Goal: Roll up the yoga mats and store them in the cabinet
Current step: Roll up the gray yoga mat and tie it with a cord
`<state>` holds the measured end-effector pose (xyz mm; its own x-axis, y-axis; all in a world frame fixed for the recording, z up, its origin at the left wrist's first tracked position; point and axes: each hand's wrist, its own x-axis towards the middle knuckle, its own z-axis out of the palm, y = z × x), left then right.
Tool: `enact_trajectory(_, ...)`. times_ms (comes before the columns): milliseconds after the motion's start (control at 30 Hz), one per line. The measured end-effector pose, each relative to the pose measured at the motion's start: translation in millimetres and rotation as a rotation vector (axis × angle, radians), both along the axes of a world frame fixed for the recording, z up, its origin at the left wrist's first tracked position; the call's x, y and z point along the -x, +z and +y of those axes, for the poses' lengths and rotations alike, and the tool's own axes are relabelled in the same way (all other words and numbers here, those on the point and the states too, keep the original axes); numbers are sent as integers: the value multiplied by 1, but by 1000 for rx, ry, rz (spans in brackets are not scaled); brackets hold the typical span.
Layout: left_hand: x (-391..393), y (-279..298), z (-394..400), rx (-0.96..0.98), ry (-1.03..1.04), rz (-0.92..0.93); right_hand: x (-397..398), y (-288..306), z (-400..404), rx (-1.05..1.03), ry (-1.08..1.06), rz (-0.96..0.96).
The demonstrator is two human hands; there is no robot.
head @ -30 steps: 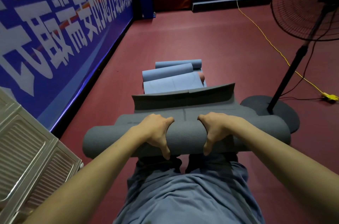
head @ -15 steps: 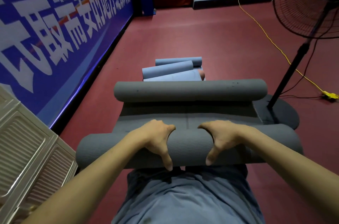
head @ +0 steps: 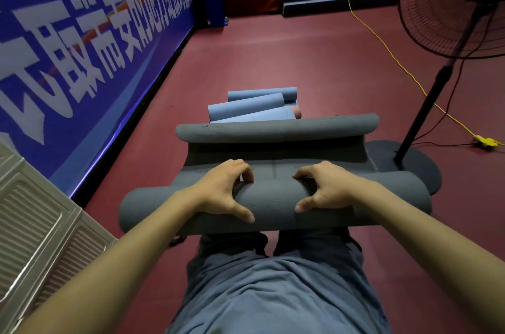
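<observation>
The red floor (head: pixel 273 60) stretches ahead of my fingers, a standing fan (head: pixel 426 126) off beyond my right ones; under them lies the grey yoga mat (head: pixel 273 197), its near end a thick roll, its far end curled up just past my fingertips, blue rolled mats (head: pixel 246 108) beyond that; my left hand (head: pixel 221 191) and right hand (head: pixel 325 191) grip the roll, fingers curled over the top, thumbs spread underneath; I judge I am mid-roll; next, push forward evenly, keeping the edges square.

Red floor (head: pixel 273 60) bears grey mat (head: pixel 273 148), blue mats (head: pixel 246 108), fan base (head: pixel 410 167).
</observation>
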<state>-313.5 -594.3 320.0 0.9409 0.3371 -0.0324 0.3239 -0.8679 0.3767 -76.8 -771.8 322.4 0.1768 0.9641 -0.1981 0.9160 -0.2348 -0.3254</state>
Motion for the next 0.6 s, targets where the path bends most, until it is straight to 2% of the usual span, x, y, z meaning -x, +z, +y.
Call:
enact_trajectory(100, 1, 5, -3, -89, 45, 69, 3, 3, 7, 99, 4, -58)
enact_trajectory(233, -4, 5, -16, -333, 13, 237, 15, 3, 13, 203, 43, -155)
enact_trajectory(300, -8, 0, -23, -369, 31, 328, 17, 1, 19, 221, 52, -202)
enact_trajectory(433, -19, -5, -25, -417, 71, 391, 13, -3, 25, 194, 60, -209)
enact_trajectory(600, -27, -11, -17, -420, 90, 371, 8, -9, 26, 50, 53, -176)
